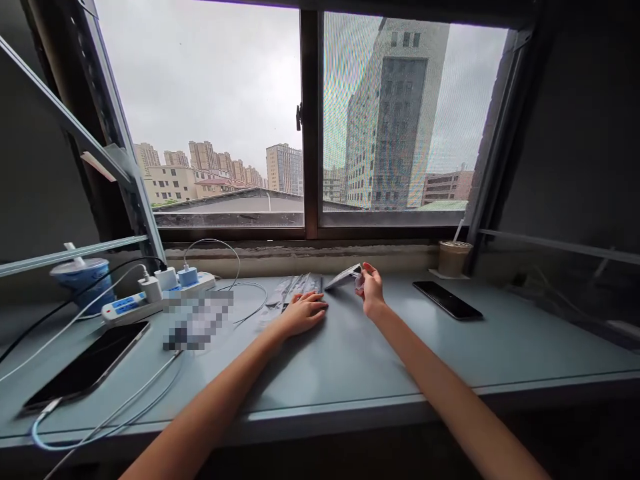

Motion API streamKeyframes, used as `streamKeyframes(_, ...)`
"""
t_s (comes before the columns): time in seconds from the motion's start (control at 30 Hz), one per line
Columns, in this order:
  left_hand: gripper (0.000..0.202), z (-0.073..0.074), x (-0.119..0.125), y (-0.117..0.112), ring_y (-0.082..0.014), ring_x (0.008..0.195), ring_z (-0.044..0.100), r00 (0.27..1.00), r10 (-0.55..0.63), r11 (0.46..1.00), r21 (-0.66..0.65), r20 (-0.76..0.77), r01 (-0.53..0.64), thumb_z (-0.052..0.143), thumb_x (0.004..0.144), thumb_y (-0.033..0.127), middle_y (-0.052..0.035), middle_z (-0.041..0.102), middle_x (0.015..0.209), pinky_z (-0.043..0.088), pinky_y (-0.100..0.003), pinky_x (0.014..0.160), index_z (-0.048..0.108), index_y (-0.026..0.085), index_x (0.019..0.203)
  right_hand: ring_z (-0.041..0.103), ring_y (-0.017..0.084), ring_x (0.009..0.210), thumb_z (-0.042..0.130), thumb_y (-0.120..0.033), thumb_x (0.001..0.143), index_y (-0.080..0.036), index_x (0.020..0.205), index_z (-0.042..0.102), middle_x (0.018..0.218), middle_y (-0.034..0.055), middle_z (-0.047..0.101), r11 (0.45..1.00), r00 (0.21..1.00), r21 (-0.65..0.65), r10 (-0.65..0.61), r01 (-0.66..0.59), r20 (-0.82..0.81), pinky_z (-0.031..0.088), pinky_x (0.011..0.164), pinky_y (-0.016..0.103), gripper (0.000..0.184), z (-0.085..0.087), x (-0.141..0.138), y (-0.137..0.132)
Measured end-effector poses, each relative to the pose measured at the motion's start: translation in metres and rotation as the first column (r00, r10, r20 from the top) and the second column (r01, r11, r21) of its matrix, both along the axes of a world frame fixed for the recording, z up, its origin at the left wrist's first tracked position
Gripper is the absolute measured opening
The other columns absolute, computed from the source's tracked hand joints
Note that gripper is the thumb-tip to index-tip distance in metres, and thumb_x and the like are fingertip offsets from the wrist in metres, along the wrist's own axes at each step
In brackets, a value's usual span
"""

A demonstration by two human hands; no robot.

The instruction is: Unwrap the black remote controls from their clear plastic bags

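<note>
My left hand (305, 312) lies palm down, fingers stretched out, on the near right edge of several flat grey plastic packets (295, 288). These packets lie on the table below the window. Just to the right, my right hand (373, 287) is closed in a pinch on the raised edge of a thin, shiny grey-and-white packet (345, 275). That packet tilts, its left end low beside the stack and its right end lifted in my fingers. Something pale and see-through shows at my right fingertips; I cannot tell whether it is part of the packet.
Right of my hands lie a dark phone (447, 300) and an iced drink cup (454, 259). Leftward are a power strip (125, 307) with chargers, another phone (87, 365) on a cable, a blue cup (83, 283) and a blurred-out item (203, 320). Cables cross the table (350, 373).
</note>
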State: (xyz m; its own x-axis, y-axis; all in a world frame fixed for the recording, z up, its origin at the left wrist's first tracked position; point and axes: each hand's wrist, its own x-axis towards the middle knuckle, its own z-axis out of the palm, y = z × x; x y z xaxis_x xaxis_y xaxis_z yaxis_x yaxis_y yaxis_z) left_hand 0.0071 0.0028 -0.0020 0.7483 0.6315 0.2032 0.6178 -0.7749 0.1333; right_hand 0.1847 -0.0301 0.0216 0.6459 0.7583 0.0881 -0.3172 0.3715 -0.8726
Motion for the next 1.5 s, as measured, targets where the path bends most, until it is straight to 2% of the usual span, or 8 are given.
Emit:
streamKeyframes(0.37, 0.049, -0.009, -0.005, 0.018, -0.0211, 0.134, 0.021, 0.99, 0.141, 0.99, 0.03, -0.009, -0.141, 0.032, 0.087, 0.033, -0.0067, 0.026, 0.145, 0.013, -0.041, 0.108, 0.035, 0.021, 0.134, 0.035, 0.006, 0.036, 0.052, -0.031, 0.071, -0.024, 0.069, 0.04, 0.045, -0.0104, 0.035, 0.995, 0.996, 0.062, 0.085, -0.083, -0.027, 0.023, 0.032, 0.018, 0.014, -0.001, 0.017, 0.003)
streamKeyframes(0.67, 0.078, 0.007, -0.01, -0.004, -0.0248, 0.131, 0.027, 0.986, 0.065, 0.997, 0.034, 0.151, -0.071, 0.043, 0.076, 0.06, -0.0082, 0.035, 0.141, 0.016, -0.04, 0.108, 0.022, 0.02, 0.139, 0.028, 0.003, 0.034, 0.062, -0.03, 0.067, -0.022, 0.059, 0.03, 0.044, -0.0107, 0.03, 0.933, 0.942, 0.16, 0.332, -0.321, -0.044, 0.02, 0.029, 0.017, 0.034, 0.019, 0.014, -0.014)
streamKeyframes(0.77, 0.079, 0.013, -0.003, -0.013, -0.0245, 0.125, 0.035, 0.971, -0.01, 0.988, 0.154, 0.238, -0.028, 0.053, 0.072, 0.052, -0.0073, 0.039, 0.137, 0.021, -0.039, 0.105, 0.023, 0.022, 0.138, 0.028, 0.003, 0.034, 0.066, -0.03, 0.064, -0.021, 0.061, 0.033, 0.044, -0.0123, 0.029, 0.882, 0.89, 0.178, 0.452, -0.437, -0.055, 0.022, 0.031, 0.016, 0.034, 0.021, 0.007, -0.018)
streamKeyframes(0.97, 0.061, 0.02, 0.004, -0.026, -0.0207, 0.107, 0.05, 0.944, -0.152, 0.958, 0.279, 0.293, 0.067, 0.049, 0.067, 0.012, -0.0052, 0.055, 0.118, 0.038, -0.031, 0.092, 0.038, 0.021, 0.127, 0.034, 0.003, 0.037, 0.07, -0.034, 0.061, -0.021, 0.059, 0.036, 0.045, -0.0105, 0.037, 0.793, 0.795, 0.144, 0.604, -0.592, -0.061, 0.028, 0.036, 0.017, 0.036, 0.019, -0.005, -0.02)
streamKeyframes(1.1, 0.051, 0.021, -0.002, -0.021, -0.0184, 0.093, 0.056, 0.959, -0.031, 0.939, 0.337, 0.281, -0.068, 0.045, 0.07, 0.006, -0.002, 0.06, 0.102, 0.044, -0.028, 0.077, 0.045, 0.024, 0.118, 0.042, 0.006, 0.043, 0.065, -0.036, 0.065, -0.021, 0.059, 0.042, 0.048, -0.0067, 0.045, 0.853, 0.847, 0.067, 0.523, -0.518, -0.101, 0.032, 0.038, 0.018, 0.027, 0.016, 0.0, -0.017)
streamKeyframes(1.2, 0.039, 0.02, -0.008, -0.012, -0.019, 0.094, 0.056, 0.967, 0.062, 0.907, 0.39, 0.245, -0.157, 0.051, 0.077, 0.014, -0.0026, 0.058, 0.101, 0.043, -0.028, 0.077, 0.048, 0.025, 0.114, 0.04, 0.005, 0.042, 0.061, -0.032, 0.066, -0.02, 0.061, 0.044, 0.051, -0.0053, 0.046, 0.906, 0.896, 0.02, 0.42, -0.422, -0.142, 0.029, 0.036, 0.018, 0.02, 0.013, 0.006, -0.012)
streamKeyframes(1.37, 0.042, 0.014, -0.017, 0.004, -0.0205, 0.092, 0.056, 0.961, 0.17, 0.899, 0.366, 0.217, -0.241, 0.06, 0.074, 0.046, -0.0031, 0.058, 0.099, 0.042, -0.029, 0.075, 0.052, 0.024, 0.109, 0.026, 0.004, 0.039, 0.051, -0.038, 0.069, -0.022, 0.069, 0.051, 0.056, -0.0051, 0.045, 0.953, 0.949, -0.148, 0.285, -0.265, 0.138, 0.022, 0.035, 0.019, 0.016, 0.005, 0.012, -0.006)
streamKeyframes(1.5, 0.039, 0.013, -0.024, 0.009, -0.0194, 0.088, 0.057, 0.919, 0.266, 0.879, 0.318, 0.29, -0.354, 0.058, 0.075, 0.049, -0.0023, 0.06, 0.095, 0.041, -0.028, 0.074, 0.054, 0.023, 0.104, 0.034, 0.005, 0.045, 0.056, -0.037, 0.066, -0.021, 0.072, 0.06, 0.064, -0.0027, 0.05, 0.956, 0.93, -0.234, 0.24, -0.177, 0.278, 0.024, 0.038, 0.019, 0.018, -0.003, 0.007, -0.005)
